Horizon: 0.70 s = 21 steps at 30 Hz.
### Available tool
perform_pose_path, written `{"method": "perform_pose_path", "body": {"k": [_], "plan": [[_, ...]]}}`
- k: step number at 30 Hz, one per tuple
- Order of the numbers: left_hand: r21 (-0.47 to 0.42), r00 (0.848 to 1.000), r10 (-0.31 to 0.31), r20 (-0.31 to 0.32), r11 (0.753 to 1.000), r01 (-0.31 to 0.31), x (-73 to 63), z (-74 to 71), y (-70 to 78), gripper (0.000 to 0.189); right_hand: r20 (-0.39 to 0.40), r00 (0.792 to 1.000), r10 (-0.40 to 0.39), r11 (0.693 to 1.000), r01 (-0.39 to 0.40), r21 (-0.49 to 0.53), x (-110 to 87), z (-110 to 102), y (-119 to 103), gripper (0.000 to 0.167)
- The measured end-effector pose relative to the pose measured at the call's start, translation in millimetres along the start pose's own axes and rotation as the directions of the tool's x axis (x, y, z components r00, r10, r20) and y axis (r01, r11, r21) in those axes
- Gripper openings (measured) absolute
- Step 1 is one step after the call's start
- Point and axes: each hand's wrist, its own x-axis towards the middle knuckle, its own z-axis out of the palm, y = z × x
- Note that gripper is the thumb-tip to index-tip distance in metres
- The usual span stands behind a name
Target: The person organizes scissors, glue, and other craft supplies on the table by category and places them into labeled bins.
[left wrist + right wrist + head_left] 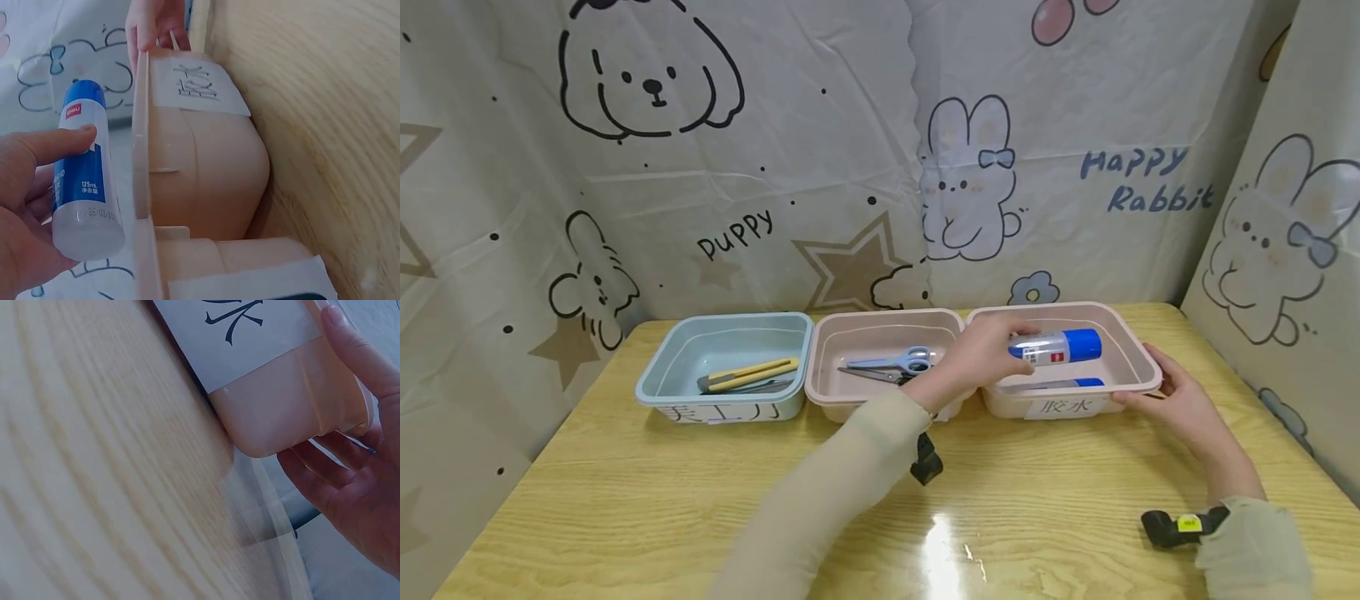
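Observation:
My left hand (pixel 988 350) grips a clear glue bottle (pixel 81 169) with a blue cap and a blue-and-white label, its thumb across the label. In the head view the bottle lies sideways over the right-hand pink bin (pixel 1078 407), cap toward the right. Inside that bin a second blue-capped item (pixel 1086 382) lies near the front wall. My right hand (pixel 1187 408) holds the bin's right end, thumb at the front rim and fingers round the outer side. The right wrist view shows this hand (pixel 362 481) at the corner of the bin (pixel 275 400), beside its paper label.
A middle pink bin (pixel 827 392) holds blue-handled scissors (pixel 887 362) and a dark pair. At the left, a blue bin (pixel 651 387) contains a yellow utility knife (pixel 752 374) and a grey one. All three stand in a row on the wooden table (pixel 700 492), before a printed curtain (pixel 820 125).

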Motion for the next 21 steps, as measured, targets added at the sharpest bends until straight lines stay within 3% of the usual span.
{"method": "perform_pose_path", "body": {"k": [8, 13, 21], "plan": [[-0.066, 0.995, -0.098, 0.012, 0.993, 0.098, 20.1, 12.6, -0.3, 0.05, 0.005, 1.0, -0.001, 1.0, 0.001, 0.008, -1.6, 0, -4, 0.097], [-0.07, 0.994, -0.103, 0.026, 0.992, 0.105, 28.0, 21.1, -1.6, 0.049, -0.011, 1.0, 0.016, 1.0, -0.016, -0.022, 1.5, -2, 1, 0.097], [0.039, 0.995, -0.081, 0.066, 0.996, 0.078, 36.7, 31.1, -12.9, 0.044, 0.004, 1.0, -0.008, 1.0, 0.008, -0.004, -1.1, -1, -4, 0.097]]}}
